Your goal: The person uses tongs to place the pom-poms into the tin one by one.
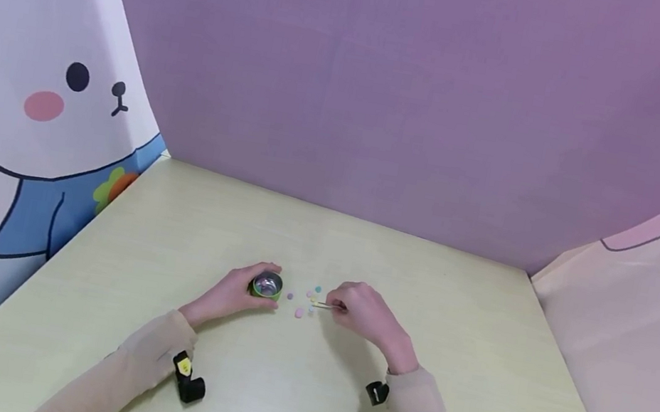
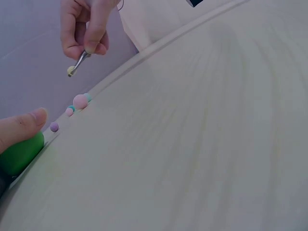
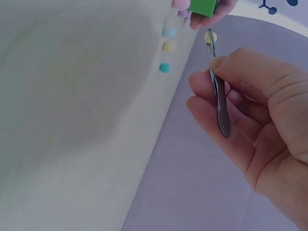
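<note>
My left hand [image 1: 234, 290] grips a small green tin [image 1: 267, 286] with a shiny metal inside, thumb and fingers around its sides. Its opening faces up in the head view. To its right, my right hand [image 1: 366, 314] pinches metal tweezers [image 3: 221, 98] between thumb and fingers. The tweezers' tips hold a small yellow ball [image 3: 211, 37], raised above the table in the left wrist view. Several small balls lie between the hands: a pink ball [image 2: 80, 101], a purple ball [image 2: 54, 126], a teal ball [image 3: 164, 68], a light blue ball [image 3: 169, 32] and others.
A pale wood-look table [image 1: 276, 385] lies under both hands. Purple cloth [image 1: 386, 99] hangs behind it, with a cartoon-printed cloth [image 1: 38, 44] on the left and a pink one [image 1: 639, 341] on the right. Black camera mounts [image 1: 190, 385] sit at the wrists.
</note>
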A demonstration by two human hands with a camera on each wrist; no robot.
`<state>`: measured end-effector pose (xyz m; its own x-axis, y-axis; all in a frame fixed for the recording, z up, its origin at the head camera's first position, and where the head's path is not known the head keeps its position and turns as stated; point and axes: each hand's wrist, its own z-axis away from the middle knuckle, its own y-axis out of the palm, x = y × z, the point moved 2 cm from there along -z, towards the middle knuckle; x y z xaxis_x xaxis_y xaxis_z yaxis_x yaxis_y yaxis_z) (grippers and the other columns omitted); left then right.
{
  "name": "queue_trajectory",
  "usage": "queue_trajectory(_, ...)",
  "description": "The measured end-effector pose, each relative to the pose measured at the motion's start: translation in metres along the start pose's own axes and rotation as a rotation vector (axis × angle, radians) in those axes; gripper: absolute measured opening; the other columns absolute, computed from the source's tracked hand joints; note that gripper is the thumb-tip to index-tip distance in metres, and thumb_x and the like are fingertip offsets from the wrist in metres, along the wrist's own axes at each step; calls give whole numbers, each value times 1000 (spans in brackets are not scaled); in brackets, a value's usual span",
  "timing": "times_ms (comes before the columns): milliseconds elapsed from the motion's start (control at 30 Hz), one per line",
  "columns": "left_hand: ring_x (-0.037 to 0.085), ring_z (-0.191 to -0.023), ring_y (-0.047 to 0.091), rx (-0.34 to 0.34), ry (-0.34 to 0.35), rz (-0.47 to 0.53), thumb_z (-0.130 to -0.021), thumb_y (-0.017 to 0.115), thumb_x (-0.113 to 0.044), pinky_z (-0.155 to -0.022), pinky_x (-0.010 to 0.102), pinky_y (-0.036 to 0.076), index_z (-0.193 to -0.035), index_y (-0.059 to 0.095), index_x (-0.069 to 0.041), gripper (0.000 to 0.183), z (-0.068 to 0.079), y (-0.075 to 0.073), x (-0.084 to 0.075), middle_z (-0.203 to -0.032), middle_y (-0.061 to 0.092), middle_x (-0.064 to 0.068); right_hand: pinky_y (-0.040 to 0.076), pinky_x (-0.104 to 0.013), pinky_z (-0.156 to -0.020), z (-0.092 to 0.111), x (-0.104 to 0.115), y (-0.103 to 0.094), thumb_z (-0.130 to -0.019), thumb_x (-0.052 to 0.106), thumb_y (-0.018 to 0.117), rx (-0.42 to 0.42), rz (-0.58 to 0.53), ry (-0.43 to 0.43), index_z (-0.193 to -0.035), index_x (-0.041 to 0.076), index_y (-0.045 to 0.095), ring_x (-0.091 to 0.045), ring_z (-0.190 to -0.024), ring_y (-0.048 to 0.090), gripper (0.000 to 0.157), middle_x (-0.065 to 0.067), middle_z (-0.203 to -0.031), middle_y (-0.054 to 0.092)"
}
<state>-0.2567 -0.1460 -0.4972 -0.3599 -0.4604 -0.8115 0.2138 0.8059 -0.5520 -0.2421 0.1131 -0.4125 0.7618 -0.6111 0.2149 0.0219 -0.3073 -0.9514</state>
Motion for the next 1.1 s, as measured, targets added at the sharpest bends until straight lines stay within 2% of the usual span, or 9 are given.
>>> queue_trajectory(167,37,-131,55,-1,9,-6,-77,84,-28,-113,53,43,-140,52,-6,74,0,-1,-1,-144,56,17,31,-13,-58,-10,6,-1,-77,-11,60,-10,0,-29,-72,11,64,-2,-64,36,22,3,-70,58)
queue_trajectory(333,35,-130,56,-3,11,-2,-77,85,-28,-112,52,44,-140,52,-7,74,1,-1,0,-143,56,16,36,-14,-60,-21,13,-4,-79,-9,63,-4,-19,-8,-83,7,74,-4,-65,42,19,-1,-79,70)
queue_trajectory(500,35,-128,57,-3,21,-9,-78,84,-30,-111,52,45,-140,52,-7,74,3,-2,1,-142,58,16,37,-13,-59,-31,19,-6,-81,-5,65,16,-12,2,-86,7,74,-4,-66,44,16,1,-76,66)
queue_trajectory(800,34,-126,58,5,24,3,-78,85,-25,-110,52,46,-140,52,-6,73,6,-3,1,-142,58,16,37,-15,-60,-45,31,-5,-79,-7,61,25,2,-34,-80,10,70,-4,-67,44,20,2,-74,61)
queue_trajectory(1100,33,-126,59,10,20,15,-79,84,-26,-111,52,46,-141,51,-7,73,7,-3,2,-142,57,16,35,-14,-58,-55,39,1,-81,-7,64,40,-21,-62,-80,10,68,-4,-65,42,17,2,-72,58)
